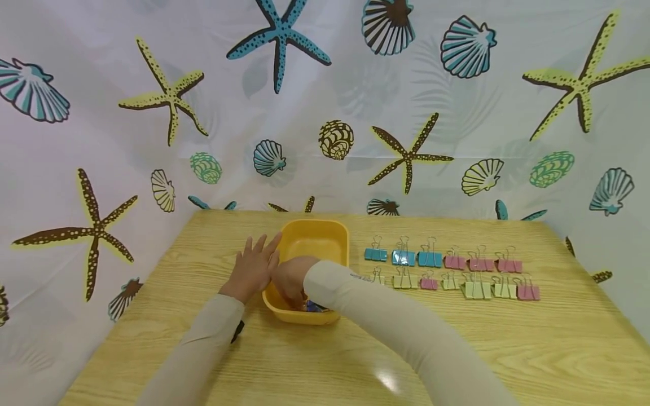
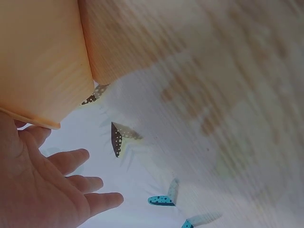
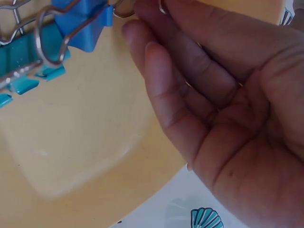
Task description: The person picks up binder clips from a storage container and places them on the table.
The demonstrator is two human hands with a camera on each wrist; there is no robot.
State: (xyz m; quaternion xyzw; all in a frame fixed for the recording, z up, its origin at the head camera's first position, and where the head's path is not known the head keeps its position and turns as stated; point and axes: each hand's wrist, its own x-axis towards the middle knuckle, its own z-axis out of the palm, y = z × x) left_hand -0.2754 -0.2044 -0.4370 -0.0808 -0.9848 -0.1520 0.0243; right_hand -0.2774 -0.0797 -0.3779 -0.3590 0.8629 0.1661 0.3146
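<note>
A yellow plastic bin [image 1: 313,247] stands on the wooden table. My right hand [image 1: 291,277] reaches down into it. In the right wrist view, the thumb and fingers pinch near the wire handle of a blue binder clip [image 3: 85,26]; fingertips partly hide the wire. Teal binder clips [image 3: 31,59] lie beside it in the bin. At the bin's left side is my left hand [image 1: 252,268], its fingers spread and straight. The left wrist view shows this hand [image 2: 52,175] against the bin's rim, holding nothing visible.
Right of the bin, binder clips stand in two rows: blue clips [image 1: 403,257] and pink clips [image 1: 481,264] behind, pale green clips [image 1: 477,289] and pink ones in front. A patterned curtain [image 1: 304,113] hangs behind the table. A small black object [image 1: 237,331] shows beside the left sleeve.
</note>
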